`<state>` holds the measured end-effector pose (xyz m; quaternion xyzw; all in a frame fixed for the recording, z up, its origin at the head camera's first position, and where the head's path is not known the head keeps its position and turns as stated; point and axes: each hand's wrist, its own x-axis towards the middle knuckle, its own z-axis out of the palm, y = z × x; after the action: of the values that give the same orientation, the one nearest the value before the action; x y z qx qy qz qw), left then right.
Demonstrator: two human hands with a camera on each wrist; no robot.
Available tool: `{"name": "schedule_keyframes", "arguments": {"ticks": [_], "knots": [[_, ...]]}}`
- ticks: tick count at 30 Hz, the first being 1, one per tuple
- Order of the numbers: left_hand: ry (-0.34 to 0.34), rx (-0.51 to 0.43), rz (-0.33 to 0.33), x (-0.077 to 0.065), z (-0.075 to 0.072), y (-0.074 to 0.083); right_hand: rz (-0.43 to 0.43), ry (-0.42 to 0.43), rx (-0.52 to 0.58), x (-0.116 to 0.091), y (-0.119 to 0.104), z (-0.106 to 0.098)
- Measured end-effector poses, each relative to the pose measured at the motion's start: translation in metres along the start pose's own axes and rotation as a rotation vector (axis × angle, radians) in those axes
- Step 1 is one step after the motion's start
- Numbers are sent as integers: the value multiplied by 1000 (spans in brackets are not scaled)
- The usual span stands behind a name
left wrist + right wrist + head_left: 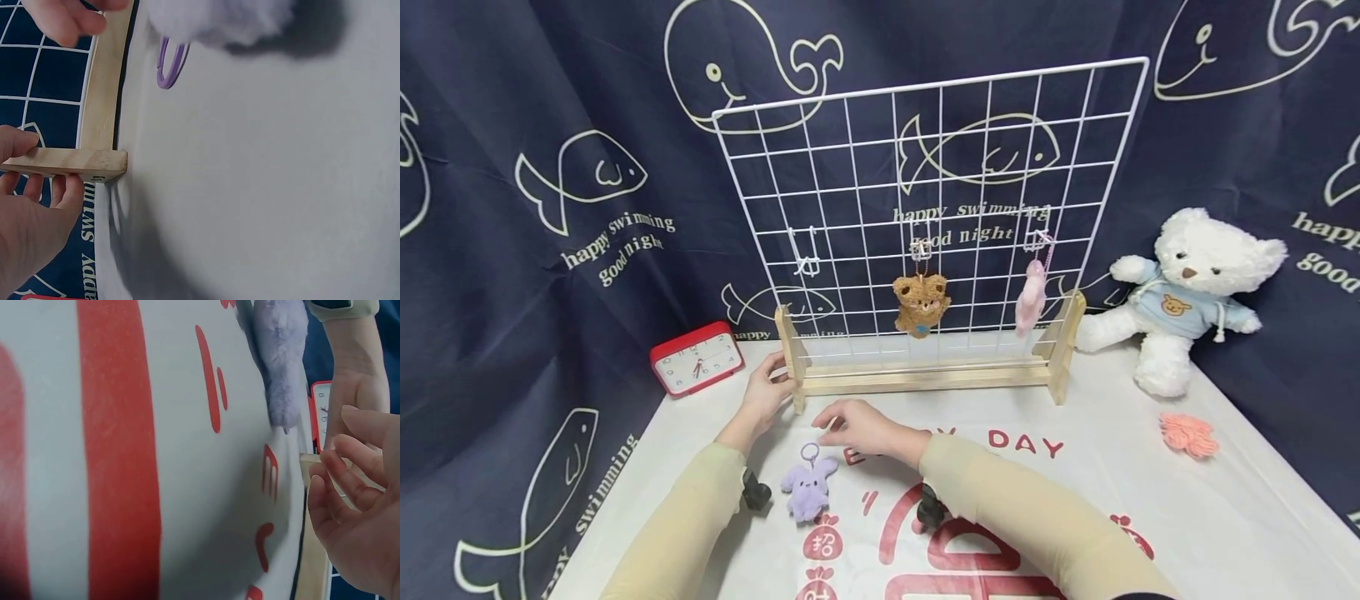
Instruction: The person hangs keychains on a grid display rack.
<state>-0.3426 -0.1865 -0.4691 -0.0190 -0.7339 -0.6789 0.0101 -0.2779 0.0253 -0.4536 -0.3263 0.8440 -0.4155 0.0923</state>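
My left hand is at the left wooden leg of a white wire grid rack. In the left wrist view its thumb lies on one side of the leg and its fingers on the other, pinching the wood. Above the table, right of that leg, my right hand holds nothing, its fingers loosely bent. Just below it lies a purple plush bunny keychain, face up, its purple ring pointing toward the rack. The right wrist view shows the bunny apart from the right hand.
On the grid hang a brown bear keychain and a pink plush keychain; a white hook at left carries nothing. A red clock stands left, a white teddy bear right, near a coral hair-tie-like bundle.
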Motion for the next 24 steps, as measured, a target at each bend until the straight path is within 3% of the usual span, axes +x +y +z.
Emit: {"name": "schedule_keyframes", "arguments": {"ticks": [14,24], "knots": [[2,6,14,0,1,-1,41,-27,-33,13,9,24],[-3,20,21,-1,1,1,4,-33,-235,15,9,32]]}}
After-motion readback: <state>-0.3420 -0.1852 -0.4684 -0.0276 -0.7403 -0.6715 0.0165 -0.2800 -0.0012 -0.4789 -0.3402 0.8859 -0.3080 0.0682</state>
